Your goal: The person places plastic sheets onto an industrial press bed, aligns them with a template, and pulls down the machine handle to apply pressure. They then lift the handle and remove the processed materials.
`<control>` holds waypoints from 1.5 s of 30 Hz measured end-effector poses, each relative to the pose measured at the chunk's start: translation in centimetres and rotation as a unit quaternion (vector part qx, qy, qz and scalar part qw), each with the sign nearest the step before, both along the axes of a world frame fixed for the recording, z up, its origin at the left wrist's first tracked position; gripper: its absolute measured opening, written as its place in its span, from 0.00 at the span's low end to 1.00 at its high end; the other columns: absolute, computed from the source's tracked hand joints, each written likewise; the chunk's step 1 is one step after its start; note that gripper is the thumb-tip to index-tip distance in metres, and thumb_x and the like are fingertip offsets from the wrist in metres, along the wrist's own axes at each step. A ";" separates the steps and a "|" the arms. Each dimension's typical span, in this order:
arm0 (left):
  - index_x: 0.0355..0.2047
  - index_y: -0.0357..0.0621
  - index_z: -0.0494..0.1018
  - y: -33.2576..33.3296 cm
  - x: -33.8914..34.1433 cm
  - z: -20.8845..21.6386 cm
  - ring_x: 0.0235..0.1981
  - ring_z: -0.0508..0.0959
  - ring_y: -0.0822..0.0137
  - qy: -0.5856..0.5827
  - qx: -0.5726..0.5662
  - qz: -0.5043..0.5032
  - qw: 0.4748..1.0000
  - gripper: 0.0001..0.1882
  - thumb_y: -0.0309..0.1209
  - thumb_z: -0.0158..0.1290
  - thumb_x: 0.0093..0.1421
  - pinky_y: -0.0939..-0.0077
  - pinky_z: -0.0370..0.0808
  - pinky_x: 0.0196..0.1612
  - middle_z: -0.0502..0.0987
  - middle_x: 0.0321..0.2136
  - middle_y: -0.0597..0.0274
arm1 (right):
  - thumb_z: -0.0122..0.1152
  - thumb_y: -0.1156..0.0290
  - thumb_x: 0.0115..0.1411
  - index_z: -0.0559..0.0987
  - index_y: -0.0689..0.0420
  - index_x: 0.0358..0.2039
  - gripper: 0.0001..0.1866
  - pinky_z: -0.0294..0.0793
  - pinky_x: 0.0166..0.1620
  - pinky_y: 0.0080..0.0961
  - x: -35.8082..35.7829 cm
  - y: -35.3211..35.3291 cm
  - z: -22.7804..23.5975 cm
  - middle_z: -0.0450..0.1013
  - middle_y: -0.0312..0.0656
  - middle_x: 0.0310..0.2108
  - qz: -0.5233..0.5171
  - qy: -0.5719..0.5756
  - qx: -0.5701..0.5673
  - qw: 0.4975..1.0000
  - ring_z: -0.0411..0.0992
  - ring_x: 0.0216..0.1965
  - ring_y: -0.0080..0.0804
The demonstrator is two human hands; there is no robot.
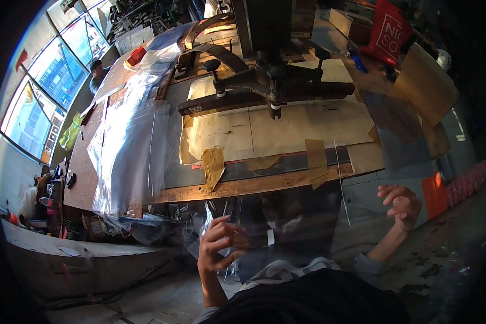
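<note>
A thin clear plastic sheet [346, 208] seems to hang between my hands, in front of the table. It shows mostly as a faint haze and a bright streak that crosses the table's front edge; its outline is hard to make out. My left hand [218, 245] is raised below the table edge, fingers curled at the sheet. On the other side my right hand [402, 207] is held higher, its fingers bent towards the thumb. Beyond them, pale sheets [286, 127] with tan tape strips [316, 162] lie under a black metal clamp bar [270, 97].
The wooden table [243, 188] spans the middle. Loose clear plastic film [127, 146] covers its left part and hangs over the edge. A dark translucent sheet [399, 135], cardboard [426, 83] and a red bag [386, 35] are at the right. A person [96, 75] is at the far left.
</note>
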State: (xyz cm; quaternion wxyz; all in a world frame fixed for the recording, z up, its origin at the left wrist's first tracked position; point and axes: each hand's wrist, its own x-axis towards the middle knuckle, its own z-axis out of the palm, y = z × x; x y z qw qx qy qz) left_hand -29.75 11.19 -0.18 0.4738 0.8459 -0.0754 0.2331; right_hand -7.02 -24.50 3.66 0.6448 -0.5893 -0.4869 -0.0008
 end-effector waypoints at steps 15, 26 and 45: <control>0.63 0.43 0.45 -0.6 2.8 -4.4 0.57 0.65 0.57 0.073 -0.289 0.104 0.949 0.56 0.59 0.59 0.43 0.59 0.54 0.59 0.68 0.50 0.52 | 0.45 0.57 0.66 0.72 0.61 0.31 0.18 0.64 0.09 0.16 3.7 9.4 -1.6 0.71 0.41 0.17 -0.161 0.340 0.086 0.923 0.74 0.15 0.28; 0.59 0.40 0.53 -5.3 0.3 2.0 0.35 0.80 0.58 -0.047 -0.364 0.042 0.929 0.35 0.18 0.55 0.53 0.62 0.75 0.43 0.77 0.28 0.51 | 0.50 0.60 0.63 0.63 0.61 0.52 0.22 0.71 0.18 0.17 6.4 9.9 0.7 0.73 0.45 0.27 -0.173 0.333 -0.032 0.926 0.76 0.23 0.30; 0.52 0.36 0.56 -2.1 -0.9 -1.6 0.48 0.73 0.58 0.204 -0.493 -0.046 0.845 0.27 0.22 0.54 0.54 0.66 0.79 0.41 0.60 0.50 0.52 | 0.51 0.78 0.60 0.65 0.65 0.56 0.22 0.68 0.15 0.12 0.7 8.2 -3.6 0.68 0.45 0.50 -0.063 0.370 -0.167 0.912 0.70 0.24 0.19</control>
